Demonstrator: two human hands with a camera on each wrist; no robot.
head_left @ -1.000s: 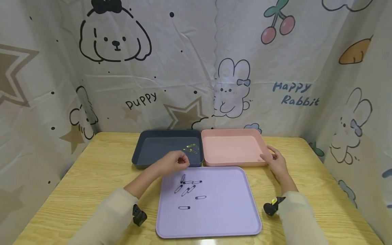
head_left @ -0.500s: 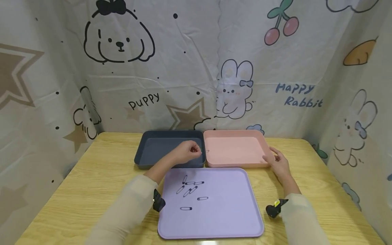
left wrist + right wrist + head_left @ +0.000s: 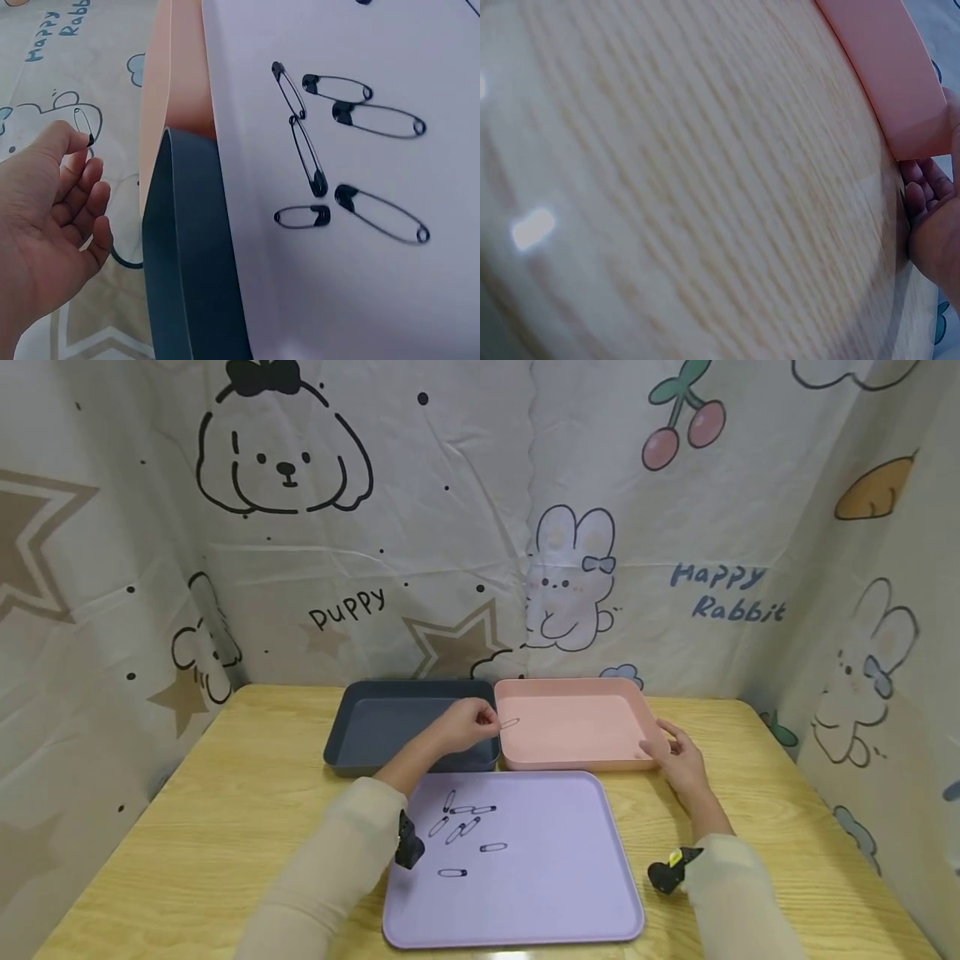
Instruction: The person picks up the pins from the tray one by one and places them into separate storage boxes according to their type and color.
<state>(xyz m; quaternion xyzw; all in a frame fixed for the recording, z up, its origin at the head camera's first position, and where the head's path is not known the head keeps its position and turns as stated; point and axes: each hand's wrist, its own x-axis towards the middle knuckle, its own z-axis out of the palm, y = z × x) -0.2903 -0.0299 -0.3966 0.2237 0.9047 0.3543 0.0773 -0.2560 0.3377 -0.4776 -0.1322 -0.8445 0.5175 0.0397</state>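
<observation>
My left hand (image 3: 461, 729) pinches a safety pin (image 3: 511, 723) between thumb and forefinger. The left wrist view shows this pin's black head (image 3: 91, 139) at the fingertips and its wire loop standing up. It hovers over the left edge of the pink tray (image 3: 577, 727), while the hand is above the right part of the dark blue tray (image 3: 382, 722). My right hand (image 3: 684, 768) grips the pink tray's right front corner, thumb at the rim and fingers outside. Several black-headed safety pins (image 3: 452, 873) lie on the lavender tray (image 3: 562, 885).
The dark and pink trays stand side by side at the back of the wooden table (image 3: 225, 810), with the lavender tray in front. A printed curtain (image 3: 442, 543) encloses the back and sides. The yellow pins in the dark tray are hidden behind my left hand.
My left hand has moved right and slightly away across the dark tray, bringing the pin over the pink tray's edge and covering the yellow pins. My right hand stays at the pink tray.
</observation>
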